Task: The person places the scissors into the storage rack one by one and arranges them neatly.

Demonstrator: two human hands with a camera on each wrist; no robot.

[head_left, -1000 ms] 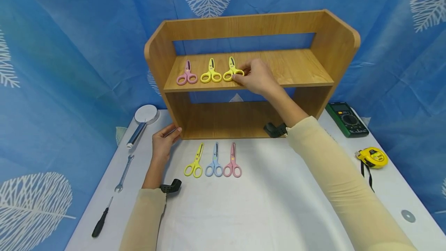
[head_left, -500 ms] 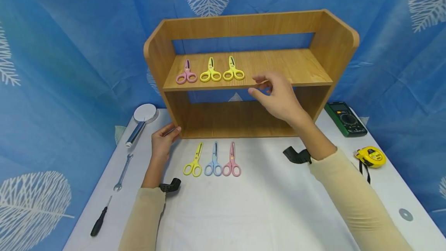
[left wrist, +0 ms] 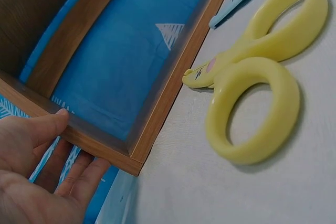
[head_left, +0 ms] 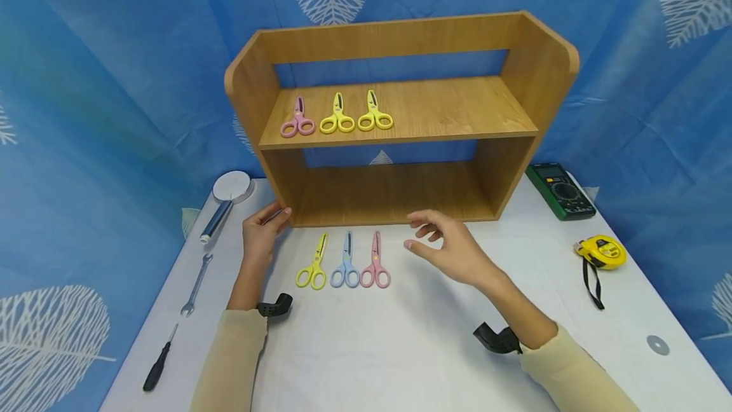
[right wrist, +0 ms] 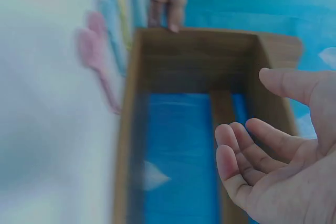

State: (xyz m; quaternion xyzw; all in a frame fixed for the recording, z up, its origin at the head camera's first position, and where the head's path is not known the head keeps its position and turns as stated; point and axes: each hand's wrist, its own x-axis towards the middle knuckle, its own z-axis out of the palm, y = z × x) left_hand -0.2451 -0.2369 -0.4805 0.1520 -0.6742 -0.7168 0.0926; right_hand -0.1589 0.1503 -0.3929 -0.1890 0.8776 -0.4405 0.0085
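Note:
In the head view, my left hand [head_left: 260, 237] holds the lower left side panel of a two-tier wooden shelf [head_left: 446, 107], thumb on the panel's front edge and fingers outside. My right hand [head_left: 452, 250], fingers loosely bent and holding nothing, hovers before the shelf's lower front edge, right of the scissors on the table. Pink scissors [head_left: 298, 121] and two yellow pairs, the middle scissors [head_left: 338, 116] and the right-hand scissors [head_left: 373, 112], lie on the upper board. On the table lie yellow scissors [head_left: 316, 266], blue scissors [head_left: 346, 262] and pink scissors [head_left: 375, 263], blades toward the shelf.
At left are a round white object [head_left: 231, 184] with a dark handle, a wrench [head_left: 196, 286] and a screwdriver [head_left: 157, 366]. A multimeter [head_left: 563, 191], yellow tape measure [head_left: 603, 252] and grey washer [head_left: 658, 345] lie at right. Blue cloth [head_left: 126, 113] hangs behind.
My right hand lets go of the right-hand yellow scissors on the upper board, then draws back and down in front of the shelf. The left hand stays on the side panel.

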